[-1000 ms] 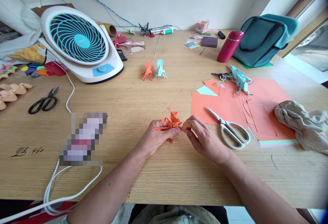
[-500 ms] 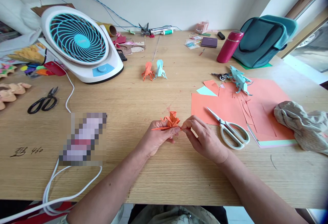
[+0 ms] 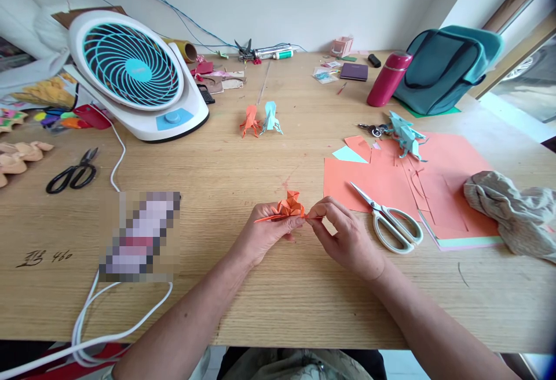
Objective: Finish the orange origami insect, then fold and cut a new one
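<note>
A partly folded orange paper figure (image 3: 289, 205) is held just above the wooden table (image 3: 243, 177) near its front middle. My left hand (image 3: 264, 236) grips the figure's body from below, fingers closed around it. Pinched on a thin orange point at the figure's right end is my right hand (image 3: 343, 235), thumb and forefinger pressed together. A long thin orange point sticks out to the left of my left hand.
White-handled scissors (image 3: 393, 220) lie on orange paper sheets (image 3: 434, 186) to the right, beside a teal paper figure (image 3: 406, 134). Two small finished figures, orange (image 3: 250, 120) and light blue (image 3: 271, 117), stand mid-table. A fan (image 3: 134, 73), black scissors (image 3: 73, 172), red flask (image 3: 388, 77), teal bag (image 3: 447, 64) and cloth (image 3: 512, 212) surround them.
My right hand's pinch has shifted slightly along the thin orange point; the figure has barely tilted. Nothing else has moved.
</note>
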The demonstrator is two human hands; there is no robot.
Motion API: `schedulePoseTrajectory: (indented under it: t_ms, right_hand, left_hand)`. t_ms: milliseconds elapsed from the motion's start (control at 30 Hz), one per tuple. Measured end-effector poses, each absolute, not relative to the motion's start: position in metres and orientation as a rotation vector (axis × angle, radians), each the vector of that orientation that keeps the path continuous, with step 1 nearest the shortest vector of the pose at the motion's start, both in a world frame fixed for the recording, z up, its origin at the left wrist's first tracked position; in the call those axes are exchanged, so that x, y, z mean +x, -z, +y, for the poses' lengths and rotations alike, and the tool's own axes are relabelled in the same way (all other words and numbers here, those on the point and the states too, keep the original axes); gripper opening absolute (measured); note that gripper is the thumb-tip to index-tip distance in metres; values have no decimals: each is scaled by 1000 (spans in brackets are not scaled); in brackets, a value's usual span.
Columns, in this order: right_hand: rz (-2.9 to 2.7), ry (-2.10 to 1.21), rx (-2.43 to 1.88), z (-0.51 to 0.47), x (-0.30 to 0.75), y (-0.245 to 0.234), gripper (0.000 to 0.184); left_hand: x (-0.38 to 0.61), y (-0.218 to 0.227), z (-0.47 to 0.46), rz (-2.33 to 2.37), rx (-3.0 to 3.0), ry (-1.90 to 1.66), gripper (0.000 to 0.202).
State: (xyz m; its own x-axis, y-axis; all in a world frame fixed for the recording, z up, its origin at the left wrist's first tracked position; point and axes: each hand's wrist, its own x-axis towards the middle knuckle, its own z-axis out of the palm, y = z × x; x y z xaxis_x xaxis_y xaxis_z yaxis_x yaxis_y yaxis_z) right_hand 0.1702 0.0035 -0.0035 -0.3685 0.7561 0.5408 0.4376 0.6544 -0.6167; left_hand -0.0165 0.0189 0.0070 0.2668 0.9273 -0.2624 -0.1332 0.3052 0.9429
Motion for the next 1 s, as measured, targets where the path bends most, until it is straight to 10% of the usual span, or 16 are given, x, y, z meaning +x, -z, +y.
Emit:
schedulePoseTrajectory:
  t_ms: [1000]
  right_hand:
    - [-1517,-1051,-1103,2,155,15,19]
  left_hand:
    - [-10,-6,17,1071,765,-870,42]
